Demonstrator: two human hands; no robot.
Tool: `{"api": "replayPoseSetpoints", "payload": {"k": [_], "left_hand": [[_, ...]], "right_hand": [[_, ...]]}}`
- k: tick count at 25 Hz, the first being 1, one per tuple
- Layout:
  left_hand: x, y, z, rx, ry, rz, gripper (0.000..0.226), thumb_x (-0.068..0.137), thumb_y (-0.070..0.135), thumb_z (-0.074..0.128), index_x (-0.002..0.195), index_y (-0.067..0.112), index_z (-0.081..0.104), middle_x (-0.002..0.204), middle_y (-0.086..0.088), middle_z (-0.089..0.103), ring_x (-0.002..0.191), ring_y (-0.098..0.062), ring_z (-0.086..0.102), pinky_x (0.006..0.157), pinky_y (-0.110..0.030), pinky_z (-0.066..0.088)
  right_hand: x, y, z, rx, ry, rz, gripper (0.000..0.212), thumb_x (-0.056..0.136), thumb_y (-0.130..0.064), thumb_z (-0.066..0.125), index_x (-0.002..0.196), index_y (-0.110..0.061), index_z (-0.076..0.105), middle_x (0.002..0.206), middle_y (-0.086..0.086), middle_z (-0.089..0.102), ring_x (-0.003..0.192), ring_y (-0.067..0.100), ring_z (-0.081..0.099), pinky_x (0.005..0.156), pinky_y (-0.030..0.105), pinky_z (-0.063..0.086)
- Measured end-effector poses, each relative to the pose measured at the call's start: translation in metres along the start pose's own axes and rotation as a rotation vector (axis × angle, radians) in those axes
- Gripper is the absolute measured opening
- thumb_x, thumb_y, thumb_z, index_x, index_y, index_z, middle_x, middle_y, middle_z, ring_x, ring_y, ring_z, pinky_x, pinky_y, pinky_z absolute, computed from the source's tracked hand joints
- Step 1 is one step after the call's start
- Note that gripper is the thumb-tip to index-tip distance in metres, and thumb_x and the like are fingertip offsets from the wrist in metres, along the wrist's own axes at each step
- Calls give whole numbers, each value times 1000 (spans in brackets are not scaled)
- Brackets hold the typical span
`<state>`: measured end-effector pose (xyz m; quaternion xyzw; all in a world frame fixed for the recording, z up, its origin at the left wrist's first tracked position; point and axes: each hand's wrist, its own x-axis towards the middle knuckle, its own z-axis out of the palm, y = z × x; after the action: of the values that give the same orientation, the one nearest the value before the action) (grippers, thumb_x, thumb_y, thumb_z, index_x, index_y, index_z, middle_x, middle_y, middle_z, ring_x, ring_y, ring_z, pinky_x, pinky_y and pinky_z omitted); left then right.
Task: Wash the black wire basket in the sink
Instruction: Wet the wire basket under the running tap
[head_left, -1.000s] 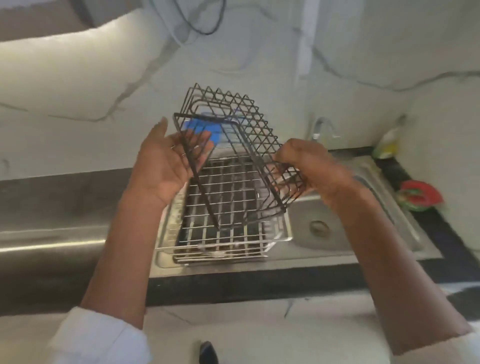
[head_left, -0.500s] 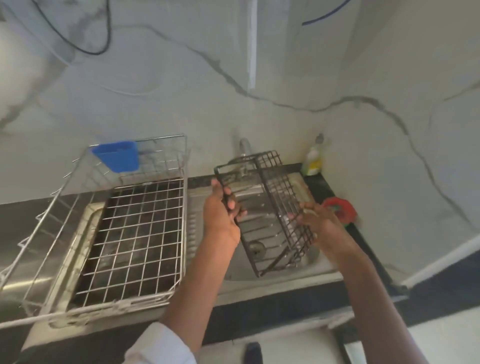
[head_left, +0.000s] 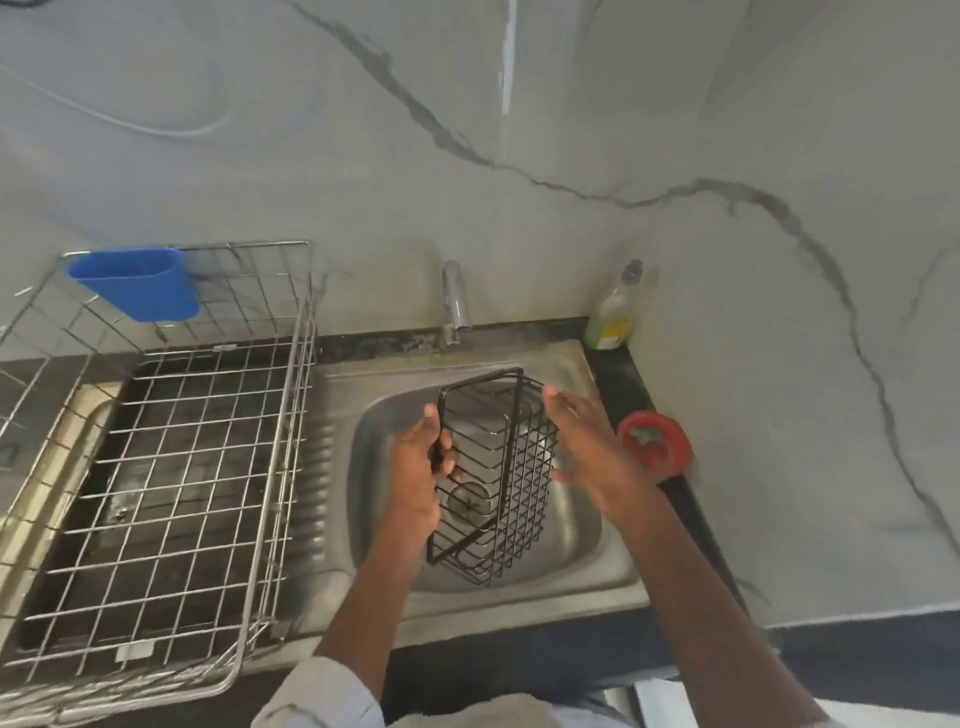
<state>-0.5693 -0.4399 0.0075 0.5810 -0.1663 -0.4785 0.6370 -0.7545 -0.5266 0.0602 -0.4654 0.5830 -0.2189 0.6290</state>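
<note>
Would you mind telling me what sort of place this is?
Most likely a home kitchen: a steel sink with a tap, a wire dish rack, and a soap bottle against the marble wall.

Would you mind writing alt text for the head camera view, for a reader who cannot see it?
A person holds a black wire basket over a steel sink, the left hand gripping its rim and the right hand open beside it. A tap and soap bottle stand behind; a dish rack sits left.

Left hand (head_left: 418, 467) gripping, right hand (head_left: 587, 447) open
</note>
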Motion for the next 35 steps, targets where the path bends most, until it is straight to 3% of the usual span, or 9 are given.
{"api": "replayPoseSetpoints", "payload": {"k": [4, 8, 12, 16, 20, 24, 29, 31, 35], "left_hand": [[9, -10, 6, 20, 30, 11, 49, 109, 41, 52, 66, 21, 65, 67, -1, 49, 47, -11, 33, 44, -23, 39], [25, -21, 13, 48, 80, -4, 45, 107, 39, 55, 68, 16, 57, 66, -4, 46, 43, -11, 34, 40, -21, 36], [47, -34, 5, 23, 104, -18, 35, 96, 44, 56, 88, 11, 66, 68, -1, 56, 47, -11, 39, 44, -26, 38], [93, -29, -3, 255, 46, -86, 47, 110, 45, 44, 113, 6, 70, 72, 1, 62, 51, -10, 49, 47, -22, 41], [158, -5, -6, 611, -121, -318, 45, 111, 49, 43, 108, 15, 71, 91, -3, 74, 80, -18, 70, 74, -34, 51], [220, 5, 4, 846, -3, -91, 48, 100, 56, 60, 116, 11, 70, 108, -4, 69, 98, -24, 66, 95, -40, 54], [252, 17, 29, 1155, -84, 33, 19, 101, 36, 62, 96, 17, 61, 82, -2, 68, 79, -25, 68, 74, -38, 56], [256, 8, 29, 1042, -64, 2, 14, 105, 30, 58, 104, 16, 59, 90, -5, 72, 82, -24, 70, 78, -38, 57], [245, 1, 15, 343, -33, -426, 44, 109, 51, 46, 128, 17, 67, 111, -7, 80, 103, -26, 75, 87, -41, 51]], "right_hand": [[25, 1, 10, 153, -41, 270, 84, 74, -74, 78, 144, -38, 50, 144, -3, 39, 136, 40, 42, 97, 59, 54], [45, 1, 17, 279, -40, 418, 68, 75, -43, 90, 130, -29, 53, 140, 10, 38, 132, 46, 40, 91, 62, 55], [67, 4, 16, 327, -27, 404, 57, 80, -19, 86, 129, -23, 57, 142, 18, 38, 122, 46, 47, 75, 51, 63], [87, 8, 27, 355, 23, 338, 49, 84, -17, 81, 129, -19, 62, 139, 15, 42, 110, 36, 50, 65, 38, 63], [106, 6, 36, 293, 94, 251, 39, 85, -22, 79, 121, -21, 64, 130, 9, 57, 103, 31, 59, 65, 37, 64], [134, 9, 49, 266, 208, 192, 48, 70, -24, 85, 112, -33, 62, 127, 7, 65, 116, 34, 65, 57, 34, 61], [148, 25, 54, 256, 305, 144, 51, 69, -24, 84, 112, -35, 58, 129, 3, 60, 116, 29, 63, 58, 30, 57], [150, 31, 53, 261, 313, 146, 48, 71, -22, 84, 109, -34, 57, 128, 5, 59, 116, 29, 63, 58, 29, 57], [147, 34, 54, 250, 332, 118, 45, 75, -19, 82, 111, -31, 57, 125, 4, 59, 113, 25, 62, 60, 28, 59]]}}
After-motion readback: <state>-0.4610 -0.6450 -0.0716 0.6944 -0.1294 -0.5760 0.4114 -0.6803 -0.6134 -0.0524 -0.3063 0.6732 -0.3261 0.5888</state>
